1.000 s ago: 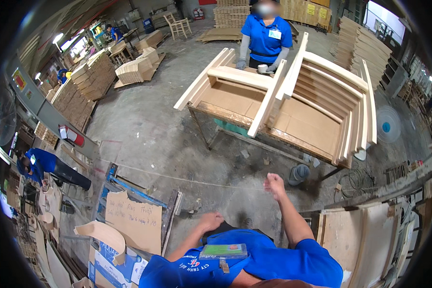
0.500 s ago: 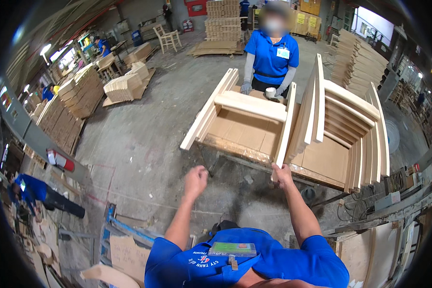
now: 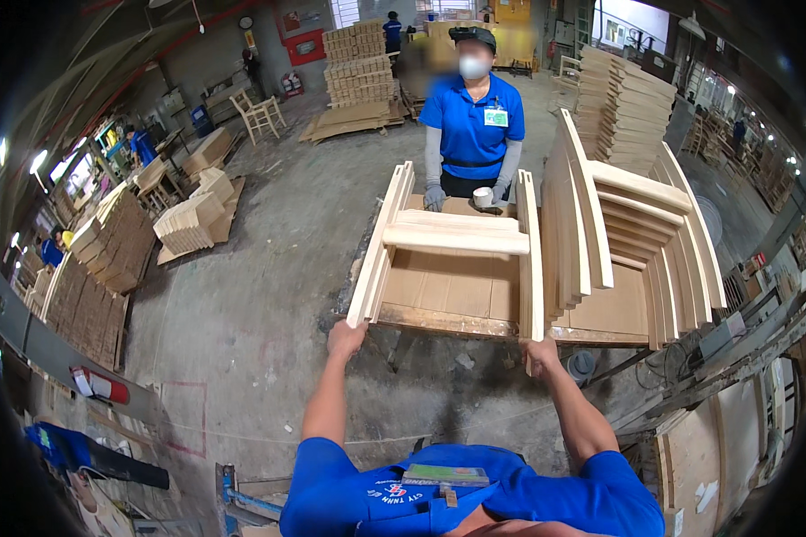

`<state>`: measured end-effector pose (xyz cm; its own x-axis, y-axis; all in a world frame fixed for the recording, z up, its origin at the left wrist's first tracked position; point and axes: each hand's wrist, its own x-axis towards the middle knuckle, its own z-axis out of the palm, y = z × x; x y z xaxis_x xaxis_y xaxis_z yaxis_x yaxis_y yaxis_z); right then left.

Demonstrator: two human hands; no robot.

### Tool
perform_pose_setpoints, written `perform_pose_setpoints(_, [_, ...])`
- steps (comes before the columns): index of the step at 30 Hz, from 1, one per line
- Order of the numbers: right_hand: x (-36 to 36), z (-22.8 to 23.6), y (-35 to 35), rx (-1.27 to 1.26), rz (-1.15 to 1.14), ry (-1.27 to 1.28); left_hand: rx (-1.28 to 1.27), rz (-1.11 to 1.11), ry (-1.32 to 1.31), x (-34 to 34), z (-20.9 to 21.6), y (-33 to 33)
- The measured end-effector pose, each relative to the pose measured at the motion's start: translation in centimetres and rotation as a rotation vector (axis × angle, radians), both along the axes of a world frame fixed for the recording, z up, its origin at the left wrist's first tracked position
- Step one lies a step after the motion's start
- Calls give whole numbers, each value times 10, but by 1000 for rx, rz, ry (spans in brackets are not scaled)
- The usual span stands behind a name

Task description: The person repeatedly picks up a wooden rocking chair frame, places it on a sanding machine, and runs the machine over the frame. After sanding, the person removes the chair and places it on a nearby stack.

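A pale wooden chair frame (image 3: 457,238), two long posts joined by a cross rail, lies on a cardboard-covered worktable (image 3: 448,322). Another frame appears to lie under it. My left hand (image 3: 347,339) is closed round the near end of the left post. At the near end of the right post, my right hand (image 3: 539,354) grips too, its fingers partly hidden by the wood. Beside it on the right stands a stack of similar chair frames (image 3: 647,215). Across the table, a co-worker's grey-gloved hands are near the far edge, one at a small white cup (image 3: 483,197).
The co-worker (image 3: 472,125) in a blue shirt stands behind the table. Stacked wooden parts (image 3: 620,107) rise at the back right, with more piles (image 3: 97,242) on the left. A fire extinguisher (image 3: 99,385) hangs on a post at left. Concrete floor (image 3: 251,295) lies left of the table.
My left hand has moved from free air up to the left post and closed on it. My right hand stays on the right post. The two posts now stand more parallel in view.
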<state>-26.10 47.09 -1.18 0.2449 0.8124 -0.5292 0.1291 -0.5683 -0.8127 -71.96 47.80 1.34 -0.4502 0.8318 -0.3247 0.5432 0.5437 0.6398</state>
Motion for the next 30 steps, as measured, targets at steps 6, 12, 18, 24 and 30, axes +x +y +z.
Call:
perform_pose_setpoints(6, [17, 3, -51, 144, 107, -446, 203, 77, -174, 12, -20, -62])
perform_pose_setpoints(12, [12, 69, -127, 399, 130, -566, 294, 317, -548, 37, -29, -156])
perform_pose_setpoints(18, [78, 71, -233, 669, 86, -598, 446, 407, -711, 62, 2, -177])
perform_pose_setpoints(24, [148, 28, -396, 678, -223, -686, 642, 169, -773, 143, 1, -256])
perform_pose_setpoints(30, [176, 11, -569, 212, -735, -501, 504, -220, -646, 259, 26, -324])
